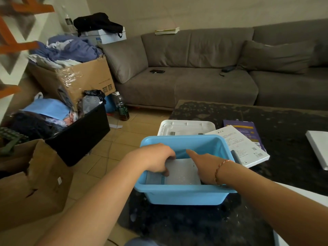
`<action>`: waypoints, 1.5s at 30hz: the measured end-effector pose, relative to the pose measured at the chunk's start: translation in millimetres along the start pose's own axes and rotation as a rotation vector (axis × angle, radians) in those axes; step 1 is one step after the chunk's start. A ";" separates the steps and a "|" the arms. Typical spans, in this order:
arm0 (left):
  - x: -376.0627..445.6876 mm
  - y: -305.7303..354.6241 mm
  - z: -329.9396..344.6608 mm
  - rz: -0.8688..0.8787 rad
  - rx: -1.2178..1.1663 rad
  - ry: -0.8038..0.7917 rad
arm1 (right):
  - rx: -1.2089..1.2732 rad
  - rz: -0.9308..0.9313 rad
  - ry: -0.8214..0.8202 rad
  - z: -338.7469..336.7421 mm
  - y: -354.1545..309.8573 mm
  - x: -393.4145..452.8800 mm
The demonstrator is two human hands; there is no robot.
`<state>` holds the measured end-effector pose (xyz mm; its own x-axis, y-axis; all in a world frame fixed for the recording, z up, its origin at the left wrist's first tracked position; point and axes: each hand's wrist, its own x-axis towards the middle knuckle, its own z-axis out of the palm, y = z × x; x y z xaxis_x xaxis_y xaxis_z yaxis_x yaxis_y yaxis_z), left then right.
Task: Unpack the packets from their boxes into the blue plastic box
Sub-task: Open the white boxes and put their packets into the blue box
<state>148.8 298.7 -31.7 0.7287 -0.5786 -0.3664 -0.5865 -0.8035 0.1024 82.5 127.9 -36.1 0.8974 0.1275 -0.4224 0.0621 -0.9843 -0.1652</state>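
**Both hands inside the blue box**

The blue plastic box sits on the dark counter. Both hands reach down into it. The left hand curls its fingers over the left edge of a pale packet lying flat on the box floor. The right hand rests against the packet's right side with its index finger stretched straight; how its other fingers lie cannot be told. Just beyond the hands, past the box's far rim, lie a white lid, a white flat box and a purple box under it.
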 end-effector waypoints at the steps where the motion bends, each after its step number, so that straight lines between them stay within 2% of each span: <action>1: 0.8 -1.3 0.1 0.000 -0.010 -0.001 | 0.005 0.006 -0.003 -0.5 -0.1 -1.0; 3: -1.4 -1.7 -2.8 0.008 -0.017 0.042 | 0.014 0.012 0.030 -8.1 0.4 -8.4; 5: -6.8 3.8 -9.1 0.032 -0.099 0.190 | 0.056 0.007 0.130 -22.5 6.5 -20.6; 7: -19.9 21.6 -14.2 0.094 -0.310 0.505 | 0.160 -0.026 0.260 -39.1 17.9 -37.0; 10: -47.0 66.1 -3.9 0.317 -0.477 1.158 | 0.422 -0.083 0.456 -47.6 42.6 -66.8; 11: -53.5 83.8 7.5 0.405 -0.484 1.275 | 0.487 -0.083 0.520 -44.3 50.2 -77.1; 12: -56.6 104.3 22.6 0.514 -0.476 1.320 | 0.526 -0.076 0.584 -38.5 58.2 -88.4; 14: -53.2 144.1 61.3 0.744 -0.396 1.242 | 0.580 -0.058 0.673 -22.3 75.3 -106.9; 16: -43.7 177.9 100.8 0.892 -0.285 1.054 | 0.617 -0.007 0.707 -6.8 92.3 -124.1; 19: -24.7 202.6 149.8 0.909 -0.136 0.761 | 0.685 0.089 0.727 14.1 116.8 -150.3; 21: -18.1 210.7 166.6 0.862 -0.059 0.666 | 0.712 0.122 0.740 28.1 131.1 -166.5; 26: -14.8 223.9 168.2 0.826 -0.134 0.691 | 0.765 0.210 0.774 59.4 157.2 -196.2; 31: -6.2 225.9 161.1 0.854 -0.233 0.821 | 0.870 0.203 0.908 94.3 168.5 -216.5; 33: -3.1 228.1 156.9 0.825 -0.302 0.862 | 0.821 0.199 1.115 108.3 164.6 -226.3; 35: -0.3 233.2 147.8 0.757 -0.421 0.869 | 0.601 0.156 1.404 120.7 156.9 -238.5; 37: 1.0 242.2 130.4 0.667 -0.567 0.857 | 0.375 0.079 1.528 133.5 147.0 -246.5; 40: 1.5 254.0 100.4 0.590 -0.719 0.833 | 0.137 -0.001 1.446 146.4 140.3 -243.2; 45: 0.7 263.9 72.7 0.584 -0.785 0.767 | 0.058 0.187 1.276 143.5 145.0 -227.7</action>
<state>-31.2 96.5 -72.1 0.6032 -0.5979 0.5279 -0.7147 -0.1116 0.6904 -175.6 -26.3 -91.8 0.6729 -0.2488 0.6967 -0.0995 -0.9636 -0.2480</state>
